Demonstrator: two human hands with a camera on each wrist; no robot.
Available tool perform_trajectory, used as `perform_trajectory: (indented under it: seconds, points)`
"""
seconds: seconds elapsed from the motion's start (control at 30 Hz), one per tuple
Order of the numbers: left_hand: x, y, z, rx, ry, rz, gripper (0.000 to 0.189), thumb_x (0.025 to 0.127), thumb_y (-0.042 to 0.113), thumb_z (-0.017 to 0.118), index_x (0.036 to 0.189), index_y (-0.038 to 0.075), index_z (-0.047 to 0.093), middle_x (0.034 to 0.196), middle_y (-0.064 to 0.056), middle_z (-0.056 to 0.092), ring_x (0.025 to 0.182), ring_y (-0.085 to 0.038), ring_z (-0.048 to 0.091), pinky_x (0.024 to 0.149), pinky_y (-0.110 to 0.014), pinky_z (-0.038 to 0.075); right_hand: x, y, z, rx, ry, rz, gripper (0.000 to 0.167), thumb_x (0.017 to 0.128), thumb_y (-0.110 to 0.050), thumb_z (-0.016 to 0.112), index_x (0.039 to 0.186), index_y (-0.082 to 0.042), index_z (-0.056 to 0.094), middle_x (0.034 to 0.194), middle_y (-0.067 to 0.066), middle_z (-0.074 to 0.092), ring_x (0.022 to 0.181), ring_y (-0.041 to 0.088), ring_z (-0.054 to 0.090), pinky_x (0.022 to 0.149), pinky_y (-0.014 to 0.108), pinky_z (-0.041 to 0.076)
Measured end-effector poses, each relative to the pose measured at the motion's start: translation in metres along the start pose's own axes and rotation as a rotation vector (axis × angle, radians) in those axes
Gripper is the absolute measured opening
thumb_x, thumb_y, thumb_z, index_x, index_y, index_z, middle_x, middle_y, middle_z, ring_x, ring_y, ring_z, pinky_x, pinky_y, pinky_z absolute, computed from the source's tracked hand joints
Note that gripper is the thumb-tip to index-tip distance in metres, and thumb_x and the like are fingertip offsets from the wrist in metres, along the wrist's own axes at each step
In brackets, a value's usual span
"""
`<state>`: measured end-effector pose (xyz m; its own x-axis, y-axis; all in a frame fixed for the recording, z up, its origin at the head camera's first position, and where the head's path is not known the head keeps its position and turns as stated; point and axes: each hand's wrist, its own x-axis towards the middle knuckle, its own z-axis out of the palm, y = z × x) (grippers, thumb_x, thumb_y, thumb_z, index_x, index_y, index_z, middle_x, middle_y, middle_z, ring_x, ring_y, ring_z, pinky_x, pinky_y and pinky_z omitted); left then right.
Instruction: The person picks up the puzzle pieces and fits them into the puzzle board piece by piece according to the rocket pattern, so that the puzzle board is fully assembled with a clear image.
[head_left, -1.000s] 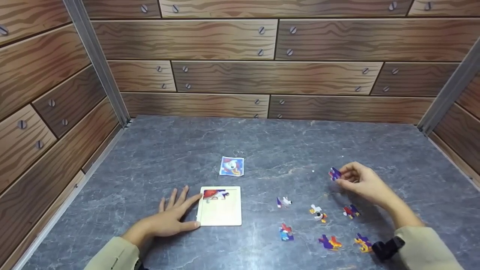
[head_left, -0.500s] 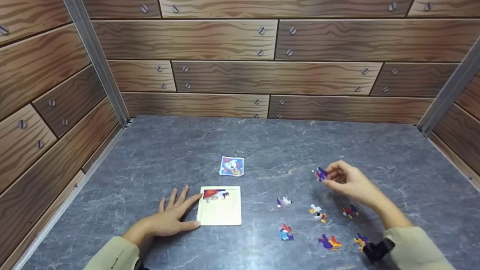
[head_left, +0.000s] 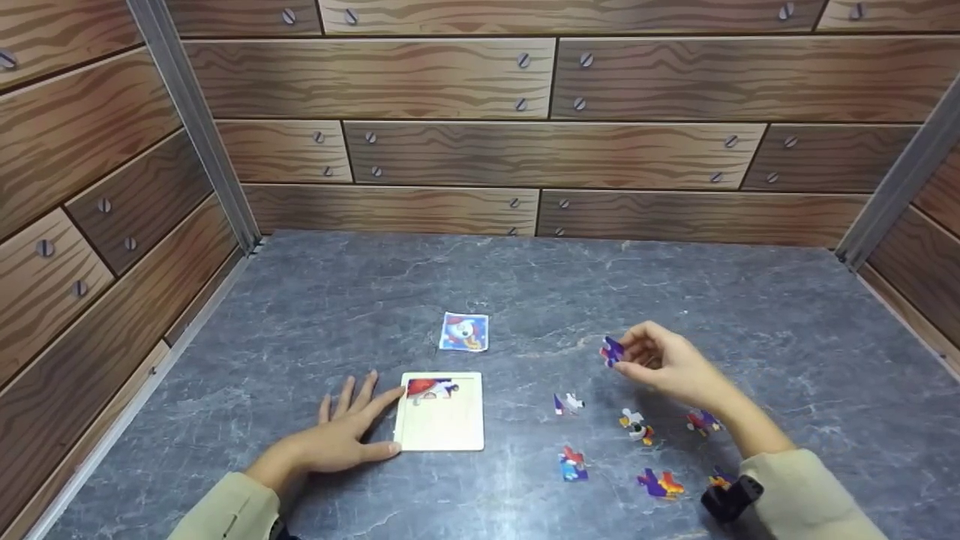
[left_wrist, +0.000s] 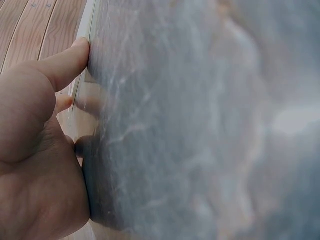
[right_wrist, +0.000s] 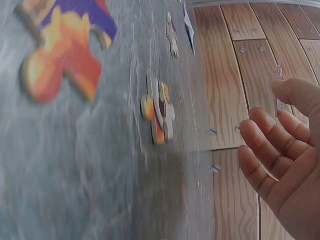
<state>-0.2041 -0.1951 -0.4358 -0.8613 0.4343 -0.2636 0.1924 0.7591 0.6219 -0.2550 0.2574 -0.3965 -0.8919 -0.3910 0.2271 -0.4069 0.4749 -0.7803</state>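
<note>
My right hand [head_left: 664, 363] pinches a purple and red jigsaw piece [head_left: 612, 352] between thumb and fingertips, above the table to the right of the tray. In the right wrist view the same puzzle piece [right_wrist: 279, 92] shows thin, edge-on. My left hand [head_left: 341, 429] lies with spread, straight fingers at the left side of the square wooden puzzle tray [head_left: 442, 433], thumb and forefinger touching its edge. Joined red and white pieces [head_left: 430, 388] sit in the tray's upper left corner. The left wrist view shows the left hand [left_wrist: 42, 145] against the table, mostly hiding the tray.
Several loose puzzle pieces lie right of the tray, among them a white and purple one [head_left: 568, 404], a duck-like one [head_left: 636, 427], a red and blue one [head_left: 573, 464] and a purple and orange one [head_left: 660, 484]. A small picture card [head_left: 463, 332] lies behind the tray.
My right hand has moved left with the pinched jigsaw piece, from the far right toward the tray. The left hand and the tray have stayed put.
</note>
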Motion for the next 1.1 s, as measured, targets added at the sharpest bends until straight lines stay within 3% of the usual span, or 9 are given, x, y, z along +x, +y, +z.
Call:
perform_trajectory:
  seconds: [0.3, 0.57, 0.7, 0.9, 1.1]
  points:
    - [0.001, 0.0, 0.0, 0.022, -0.015, 0.017, 0.078, 0.087, 0.054, 0.055, 0.15, 0.029, 0.017, 0.153, -0.015, -0.011, 0.134, -0.038, -0.024, 0.097, -0.063, -0.02, 0.009, -0.008, 0.011, -0.011, -0.027, -0.026, 0.031, 0.081, -0.01, 0.072, 0.104, 0.002, 0.054, 0.09, 0.009, 0.061, 0.079, 0.018, 0.059, 0.071, 0.026, 0.051]
    - [-0.001, 0.001, -0.001, 0.026, -0.007, 0.011, 0.078, 0.086, 0.054, 0.056, 0.15, 0.029, 0.018, 0.154, -0.016, -0.011, 0.134, -0.038, -0.023, 0.097, -0.063, -0.019, 0.012, -0.053, 0.02, -0.029, -0.063, -0.045, 0.027, 0.082, 0.0, 0.068, 0.102, 0.007, 0.053, 0.089, 0.013, 0.061, 0.079, 0.023, 0.058, 0.07, 0.027, 0.051]
    - [-0.001, 0.0, -0.001, 0.032, -0.002, 0.011, 0.078, 0.086, 0.055, 0.055, 0.15, 0.03, 0.018, 0.153, -0.016, -0.011, 0.134, -0.038, -0.023, 0.097, -0.063, -0.019, 0.016, -0.064, 0.026, -0.015, -0.082, -0.044, 0.026, 0.081, 0.0, 0.068, 0.102, 0.007, 0.053, 0.088, 0.013, 0.061, 0.079, 0.024, 0.059, 0.071, 0.027, 0.051]
    - [0.0, 0.0, -0.001, 0.037, -0.007, 0.002, 0.078, 0.086, 0.056, 0.055, 0.15, 0.031, 0.018, 0.154, -0.016, -0.011, 0.134, -0.038, -0.023, 0.097, -0.063, -0.018, 0.022, -0.066, 0.04, 0.009, -0.108, -0.062, 0.026, 0.081, 0.0, 0.068, 0.102, 0.006, 0.054, 0.089, 0.013, 0.062, 0.078, 0.023, 0.059, 0.069, 0.028, 0.051]
    - [-0.001, -0.001, -0.001, 0.034, -0.007, 0.014, 0.078, 0.087, 0.055, 0.055, 0.15, 0.03, 0.017, 0.153, -0.016, -0.011, 0.134, -0.038, -0.023, 0.097, -0.063, -0.019, 0.035, -0.047, 0.058, 0.015, -0.127, -0.063, 0.027, 0.083, -0.005, 0.069, 0.104, 0.002, 0.054, 0.089, 0.009, 0.063, 0.077, 0.021, 0.059, 0.068, 0.028, 0.051]
